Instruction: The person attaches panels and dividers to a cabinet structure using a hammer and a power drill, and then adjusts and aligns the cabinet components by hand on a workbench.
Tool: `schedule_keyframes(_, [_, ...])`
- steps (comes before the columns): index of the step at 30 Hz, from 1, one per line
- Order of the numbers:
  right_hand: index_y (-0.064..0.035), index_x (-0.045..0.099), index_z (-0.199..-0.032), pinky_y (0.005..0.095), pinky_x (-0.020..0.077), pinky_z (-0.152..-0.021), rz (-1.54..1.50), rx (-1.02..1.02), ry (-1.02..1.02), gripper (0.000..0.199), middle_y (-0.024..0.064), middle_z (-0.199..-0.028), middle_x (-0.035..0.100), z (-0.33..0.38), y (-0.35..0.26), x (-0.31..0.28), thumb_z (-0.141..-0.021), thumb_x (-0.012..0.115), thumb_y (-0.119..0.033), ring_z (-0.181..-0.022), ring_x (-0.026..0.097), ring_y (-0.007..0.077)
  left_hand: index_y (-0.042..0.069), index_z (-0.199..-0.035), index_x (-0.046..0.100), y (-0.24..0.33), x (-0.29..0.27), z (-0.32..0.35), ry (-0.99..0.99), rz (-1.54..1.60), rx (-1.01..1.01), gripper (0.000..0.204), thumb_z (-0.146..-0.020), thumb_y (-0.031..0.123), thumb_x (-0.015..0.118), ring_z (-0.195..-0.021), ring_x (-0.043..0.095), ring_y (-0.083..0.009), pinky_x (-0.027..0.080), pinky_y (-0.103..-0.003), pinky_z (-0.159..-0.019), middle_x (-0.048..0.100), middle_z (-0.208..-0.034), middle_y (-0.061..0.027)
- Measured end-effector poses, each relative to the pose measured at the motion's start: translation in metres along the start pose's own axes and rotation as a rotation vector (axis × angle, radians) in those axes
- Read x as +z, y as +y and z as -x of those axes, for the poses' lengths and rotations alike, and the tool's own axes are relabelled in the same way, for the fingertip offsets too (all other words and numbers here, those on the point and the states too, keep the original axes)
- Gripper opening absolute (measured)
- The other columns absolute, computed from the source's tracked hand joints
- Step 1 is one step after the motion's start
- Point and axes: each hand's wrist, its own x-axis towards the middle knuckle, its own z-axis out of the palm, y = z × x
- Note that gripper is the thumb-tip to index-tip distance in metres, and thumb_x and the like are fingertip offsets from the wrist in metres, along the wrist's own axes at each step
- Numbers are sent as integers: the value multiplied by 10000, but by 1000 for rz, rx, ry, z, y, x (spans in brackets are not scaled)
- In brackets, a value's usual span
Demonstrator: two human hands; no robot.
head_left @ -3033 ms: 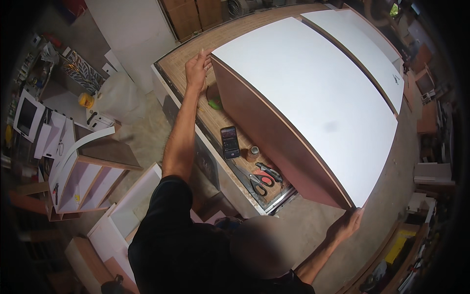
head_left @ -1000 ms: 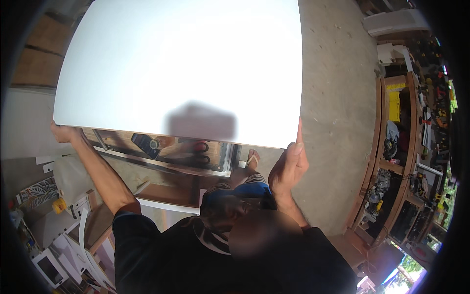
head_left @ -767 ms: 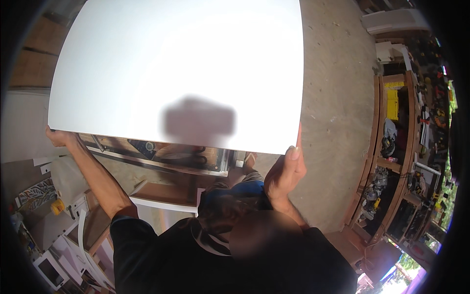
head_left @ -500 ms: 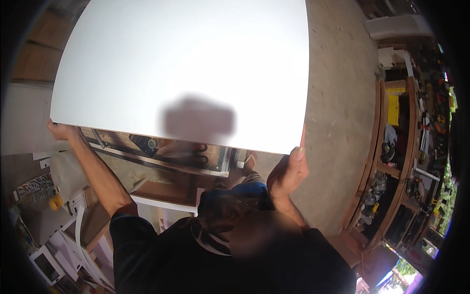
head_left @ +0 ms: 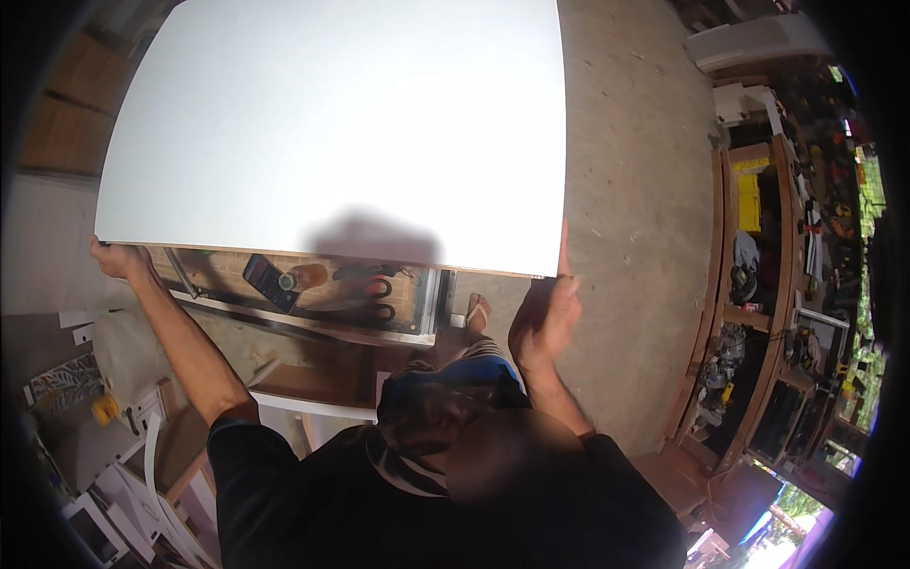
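Observation:
A large white panel point(head_left: 284, 123) spans the upper middle of the view, held up in front of me above a workbench. At its near left corner, my left hand point(head_left: 119, 259) is closed on the edge, with some fingers hidden beneath. My right hand point(head_left: 555, 313) grips the near right corner, its fingers partly behind the edge. Beneath the panel's near edge shows a wooden workbench top point(head_left: 223, 267) with a metal rim. A phone point(head_left: 272, 283), a small round roll point(head_left: 308, 277) and black looped handles point(head_left: 381, 301) lie on it.
Concrete floor point(head_left: 635, 247) stretches along the right. Beyond it stands wooden shelving point(head_left: 782, 218) with tools and a yellow box point(head_left: 749, 201). An open brown box with a white edge point(head_left: 318, 389) sits below the bench. White offcuts point(head_left: 109, 517) and a translucent jug point(head_left: 133, 351) are at lower left.
The panel's right side has swung left and its near right corner has risen slightly, my right hand moving with it. More of the bench top shows now. My left hand stays at its corner.

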Motion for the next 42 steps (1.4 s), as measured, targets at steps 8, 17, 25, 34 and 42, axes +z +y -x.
schedule_keyframes(8, [92, 412, -1511, 334, 455, -950, 13, -60, 8, 524, 177, -1282, 646, -2, 3, 3, -1109, 364, -240, -1062, 603, 220, -139, -1322, 550, -26, -9, -18, -15, -331, 253, 412, -965, 38, 652, -927, 706, -275, 643, -387, -813, 658, -1222, -207])
schedule_keyframes(17, [63, 499, -1469, 392, 468, -987, 293, -238, 6, 417, 183, -1283, 650, 9, 29, -23, -1087, 437, -91, -1099, 616, 268, -121, -1188, 640, -18, -7, -12, -20, -303, 193, 334, -1020, 154, 554, -941, 706, -260, 623, -383, -803, 713, -1085, -174])
schedule_keyframes(25, [149, 559, -1340, 384, 448, -1050, 270, -366, 62, 497, 193, -1299, 621, 0, 15, -16, -1130, 424, -281, -1181, 589, 247, 8, -1079, 702, 28, -25, 15, -248, 233, -115, 243, -1014, 235, 645, -970, 658, -200, 510, -342, -876, 705, -1061, -71])
schedule_keyframes(34, [152, 427, -1481, 489, 265, -1249, 142, -374, 26, 544, 278, -1567, 418, -5, 17, -23, -1109, 409, -245, -1484, 377, 354, 36, -1042, 727, 50, -37, 13, -444, 236, -258, 251, -1016, 273, 649, -801, 587, -113, 429, -276, -672, 690, -951, -16])
schedule_keyframes(42, [144, 404, -1503, 476, 261, -1243, 187, -375, -1, 560, 252, -1574, 423, -3, 8, -18, -1109, 427, -253, -1471, 391, 334, -6, -1189, 696, 56, -44, -5, -599, 80, -302, 340, -1042, 289, 612, -957, 650, -166, 501, -325, -803, 716, -1093, -68])
